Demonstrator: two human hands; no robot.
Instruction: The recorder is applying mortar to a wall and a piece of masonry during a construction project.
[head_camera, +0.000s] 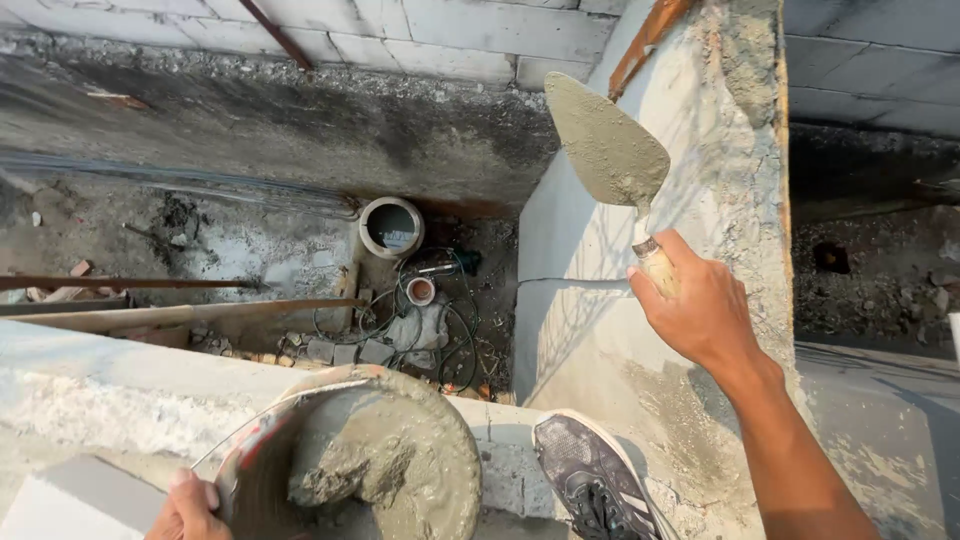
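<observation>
Right hand (700, 310) gripped a mortar-coated trowel (605, 145) against the wall (590, 320); left hand (188, 510) held the mortar bucket (440, 420) rim.

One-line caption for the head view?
Right hand raises mortar-coated trowel beside plastered wall; left hand grips mortar bucket.

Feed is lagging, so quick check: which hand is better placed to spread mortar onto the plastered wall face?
Right, likely. The right hand grips the trowel, its mortar-coated blade raised right by the wall face. The left hand is low, gripping the rim of the mortar bucket, away from the wall.
</observation>
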